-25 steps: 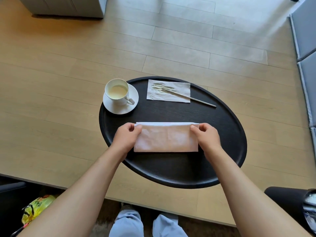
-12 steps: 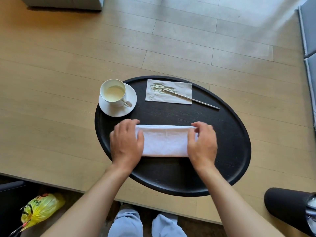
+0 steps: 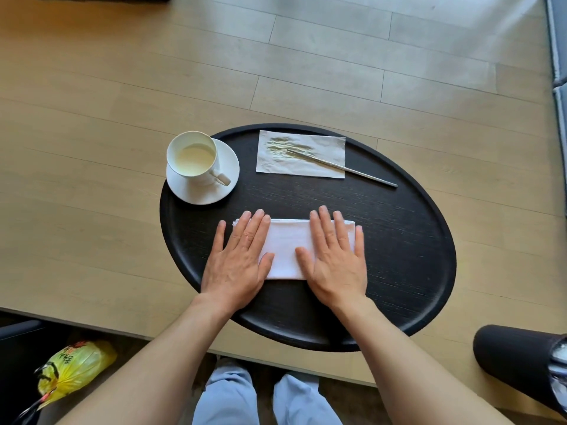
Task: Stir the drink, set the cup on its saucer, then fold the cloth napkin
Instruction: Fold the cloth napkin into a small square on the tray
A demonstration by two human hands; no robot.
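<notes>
Both hands, left hand [image 3: 236, 265] and right hand [image 3: 336, 263], lay flat with fingers spread on one folded napkin [image 3: 285, 246]; no readable writing showed.

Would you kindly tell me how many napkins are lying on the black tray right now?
2. The folded white cloth napkin lies at the near middle of the oval black tray, under both flat hands. The stained paper napkin lies at the far edge, under the metal stirrer's tip. None appears hidden.
</notes>
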